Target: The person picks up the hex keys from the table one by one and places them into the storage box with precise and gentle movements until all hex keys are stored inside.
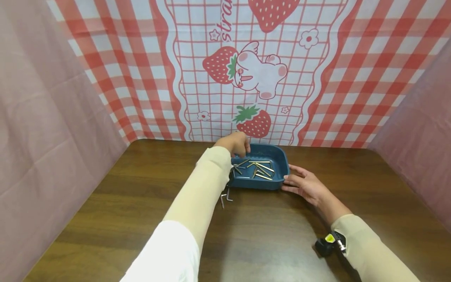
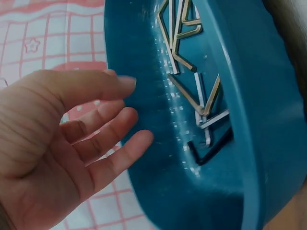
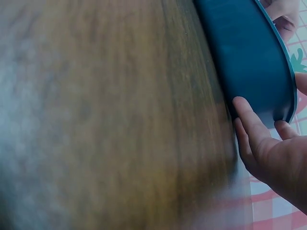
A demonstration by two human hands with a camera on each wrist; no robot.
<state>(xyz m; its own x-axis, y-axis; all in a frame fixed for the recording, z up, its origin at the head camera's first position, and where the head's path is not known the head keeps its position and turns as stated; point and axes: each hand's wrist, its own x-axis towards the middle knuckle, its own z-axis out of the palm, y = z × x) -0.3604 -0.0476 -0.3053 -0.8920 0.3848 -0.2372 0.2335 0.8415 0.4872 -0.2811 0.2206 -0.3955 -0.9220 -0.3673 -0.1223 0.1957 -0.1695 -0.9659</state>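
Note:
A blue plastic tray (image 1: 267, 184) near the back of the table holds several L-shaped hex keys (image 1: 262, 168), gold, silver and one black (image 2: 208, 151). My left hand (image 1: 237, 143) reaches over the tray's left part. In the left wrist view the left hand (image 2: 91, 129) has loosely bent fingers with nothing between them, beside the tray's far wall. My right hand (image 1: 304, 186) touches the tray's right end. In the right wrist view, fingertips of the right hand (image 3: 273, 148) rest against the tray's outer wall (image 3: 249, 62).
On the wooden table (image 1: 267, 227), small silver hex keys (image 1: 229, 195) lie just in front of the tray, partly hidden by the left forearm. Behind the table hangs a strawberry-print checked cloth (image 1: 260, 74). Pink cloths (image 1: 419, 129) flank both sides.

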